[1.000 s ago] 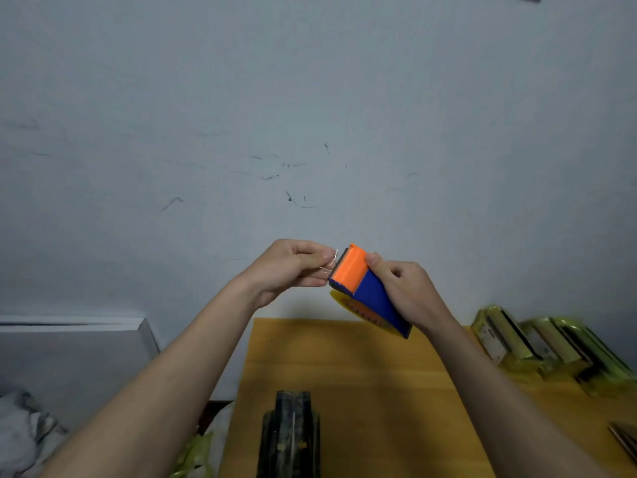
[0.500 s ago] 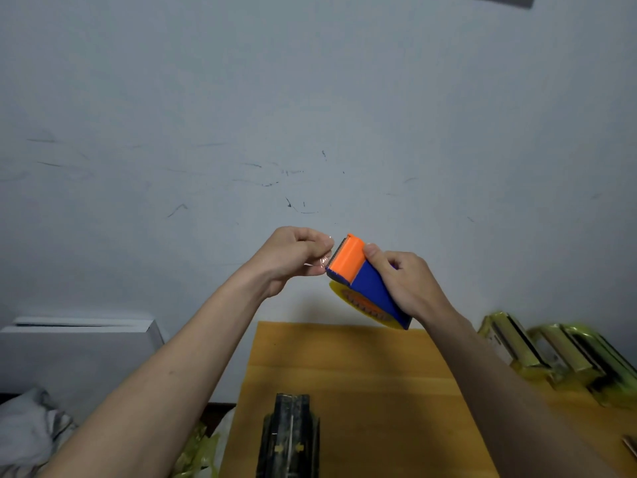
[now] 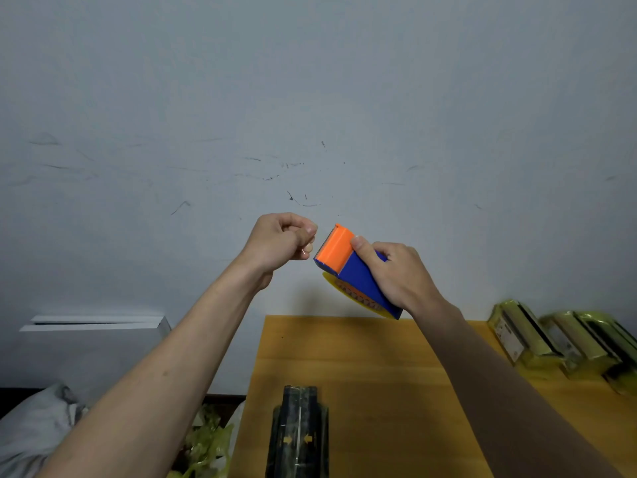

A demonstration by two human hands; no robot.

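My right hand [image 3: 400, 277] grips a blue tape dispenser [image 3: 355, 270] with an orange cutter head and a yellow roll core under it, held up in the air in front of the wall, orange end pointing up and left. My left hand [image 3: 281, 241] is curled a short way to the left of the orange end, its thumb and fingers pinching something thin and pale, seemingly a tape end, barely visible. A small gap separates the left fingertips from the dispenser.
Below lies a wooden table [image 3: 362, 367]. A black wrapped pack [image 3: 299, 432] stands at its near edge. Several yellow-green wrapped packs [image 3: 558, 343] lie at the right. A white unit [image 3: 96, 326] and crumpled cloth [image 3: 34, 426] are at the left.
Both hands have risen in front of the wall. The left hand has pulled a little away from the orange end, which it touched earlier.
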